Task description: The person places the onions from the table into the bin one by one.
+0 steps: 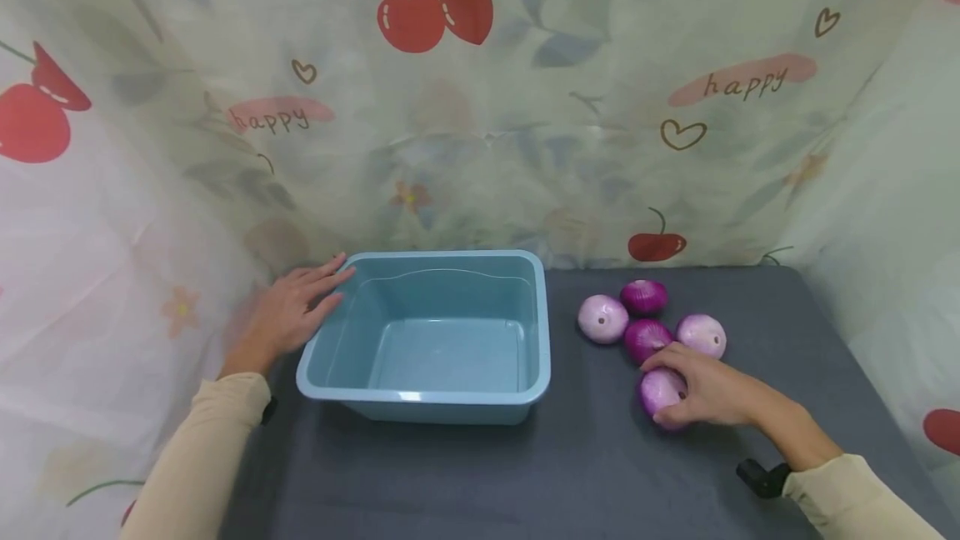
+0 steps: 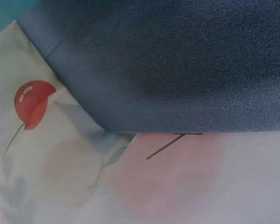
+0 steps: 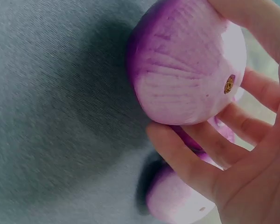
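My right hand (image 1: 708, 386) grips a red onion (image 1: 660, 397) at the near end of a small group, thumb on one side and fingers on the other. In the right wrist view this onion (image 3: 186, 65) shows pale purple skin and a brown root end, with the fingers curled around it. My left hand (image 1: 288, 311) rests with extended fingers on the left rim of a light blue plastic basin (image 1: 427, 397). Nothing lies inside the basin. In the left wrist view the hand is almost wholly out of sight, and a blue corner of the basin (image 2: 7, 14) shows.
Beyond the right hand sit more red onions: a pale one (image 1: 602, 319) at left, dark purple ones (image 1: 643, 297) in the middle, another pale one (image 1: 702, 335) at right. A dark grey cloth (image 1: 450, 482) covers the table. Printed curtains (image 1: 487, 165) enclose the back and sides.
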Tool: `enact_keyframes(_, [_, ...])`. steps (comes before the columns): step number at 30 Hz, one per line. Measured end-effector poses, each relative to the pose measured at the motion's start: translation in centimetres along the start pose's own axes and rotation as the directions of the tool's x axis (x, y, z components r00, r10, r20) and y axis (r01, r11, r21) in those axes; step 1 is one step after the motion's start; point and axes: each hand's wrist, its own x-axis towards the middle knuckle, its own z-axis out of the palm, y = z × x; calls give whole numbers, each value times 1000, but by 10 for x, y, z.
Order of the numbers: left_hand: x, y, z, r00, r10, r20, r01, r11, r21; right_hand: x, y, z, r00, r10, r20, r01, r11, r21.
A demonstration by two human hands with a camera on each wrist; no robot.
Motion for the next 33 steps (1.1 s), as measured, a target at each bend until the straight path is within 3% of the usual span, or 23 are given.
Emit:
enact_keyframes(6, [-1, 3, -6, 1000, 3, -14, -2, 999, 41, 4, -5, -12, 1000, 26, 1, -26, 1000, -3])
enact_keyframes(18, [-3, 1, -2, 1000, -31, 0, 31, 999, -15, 23, -18, -43, 998, 65, -1, -65, 997, 48])
enact_keyframes(26, [-2, 1, 2, 994, -105, 34, 108, 990, -86, 44, -38, -75, 998, 19, -60, -14, 997, 71])
enact_keyframes(33, [-3, 1, 0, 992, -111, 53, 116, 989, -91, 65, -54, -91, 999, -26, -46, 30, 994, 103])
